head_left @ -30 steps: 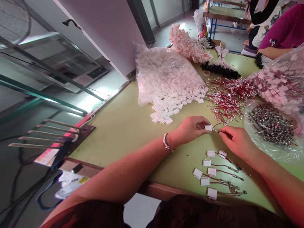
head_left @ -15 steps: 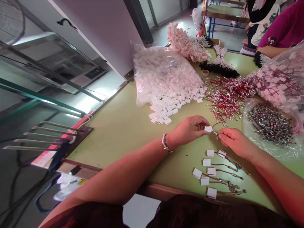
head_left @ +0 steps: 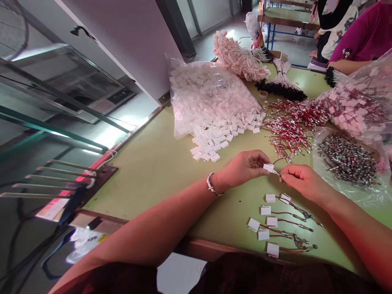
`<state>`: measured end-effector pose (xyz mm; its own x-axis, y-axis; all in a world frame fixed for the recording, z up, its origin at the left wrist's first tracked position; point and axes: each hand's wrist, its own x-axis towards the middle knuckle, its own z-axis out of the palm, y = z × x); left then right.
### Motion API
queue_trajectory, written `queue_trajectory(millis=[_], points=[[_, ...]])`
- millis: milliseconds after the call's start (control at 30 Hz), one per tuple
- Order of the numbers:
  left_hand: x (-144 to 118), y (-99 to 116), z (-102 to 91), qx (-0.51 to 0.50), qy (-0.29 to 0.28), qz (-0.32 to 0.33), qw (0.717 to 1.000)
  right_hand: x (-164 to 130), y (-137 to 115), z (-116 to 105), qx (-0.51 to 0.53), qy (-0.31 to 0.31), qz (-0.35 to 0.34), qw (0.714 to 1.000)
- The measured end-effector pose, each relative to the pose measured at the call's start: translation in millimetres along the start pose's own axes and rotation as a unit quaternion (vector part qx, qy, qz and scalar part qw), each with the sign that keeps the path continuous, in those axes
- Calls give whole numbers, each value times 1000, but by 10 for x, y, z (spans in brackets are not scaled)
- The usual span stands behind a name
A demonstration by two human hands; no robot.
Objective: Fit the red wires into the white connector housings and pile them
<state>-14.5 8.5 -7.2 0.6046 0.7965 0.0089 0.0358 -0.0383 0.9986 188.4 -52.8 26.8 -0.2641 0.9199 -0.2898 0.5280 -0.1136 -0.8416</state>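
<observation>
My left hand (head_left: 246, 167) pinches a small white plastic connector housing (head_left: 268, 168) between thumb and fingertips. Just to its right, my right hand (head_left: 301, 179) grips a short red wire (head_left: 280, 175) whose metal end is at the housing's edge; how deep it sits I cannot tell. A thin red wire loop rises behind the housing. Below my hands lie several white housings with red wires and metal ends, such as one housing (head_left: 266, 210) and another (head_left: 272, 249). Beyond my hands spreads a pile of red wires with metal terminals (head_left: 289, 132).
A clear bag of white housings (head_left: 211, 90) spills loose ones onto the green table (head_left: 147, 163). At right lie a bag of small metal parts (head_left: 349, 159) and a bag of wired housings (head_left: 361, 102). Bundled white cables (head_left: 281, 73) lie behind. A person's purple sleeve (head_left: 352, 41) shows across the table.
The metal end of the wire shows slightly differently at the housing, and the housing is tilted a little. Both hands keep their hold. The whole view has shifted slightly.
</observation>
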Motion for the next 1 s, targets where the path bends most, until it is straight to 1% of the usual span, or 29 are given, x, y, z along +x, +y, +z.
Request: queue_trajectory(millis=[67, 167, 300, 367, 433, 600, 667, 700, 767, 800, 833, 867, 900, 933, 967, 1000], points=[[3, -3, -9, -14, 4, -7, 1000, -11, -4, -7, 0, 5, -7, 1000], [-1, -8, -20, -33, -7, -13, 999, -14, -11, -13, 3, -3, -4, 1000], [-18, -11, -16, -58, -49, -12, 997, -3, -20, 5, 21, -32, 27, 999], [-31, -21, 8, -43, -78, -22, 996, -5, -18, 40, 31, -49, 52, 997], [-46, -46, 50, -17, -89, -32, 995, -13, -8, 91, 23, -48, 59, 997], [-95, -91, 153, 59, -62, -45, 995, -38, 45, 199, -81, -20, 28, 996], [-111, -60, 142, 83, -70, -41, 993, -47, 48, 200, -104, -15, 24, 994], [-111, -38, 120, 94, -87, -33, 991, -53, 41, 192, -117, -15, 15, 993], [-87, -6, 51, 124, -121, 4, 985, -70, 13, 166, -152, -27, -12, 988], [-61, -5, 13, 150, -113, 31, 982, -80, -4, 152, -172, -46, -28, 984], [-28, -18, -22, 187, -92, 63, 976, -91, -22, 138, -189, -74, -45, 978], [12, -44, -51, 234, -57, 96, 966, -101, -37, 123, -198, -107, -61, 972], [53, -79, -72, 289, -30, 131, 948, -108, -48, 105, -199, -137, -77, 967], [93, -118, -83, 341, -34, 163, 925, -111, -55, 79, -194, -157, -93, 964], [128, -156, -87, 385, -52, 192, 901, -110, -56, 40, -189, -162, -104, 963], [158, -187, -84, 418, -80, 214, 879, -103, -53, -14, -189, -151, -110, 964]])
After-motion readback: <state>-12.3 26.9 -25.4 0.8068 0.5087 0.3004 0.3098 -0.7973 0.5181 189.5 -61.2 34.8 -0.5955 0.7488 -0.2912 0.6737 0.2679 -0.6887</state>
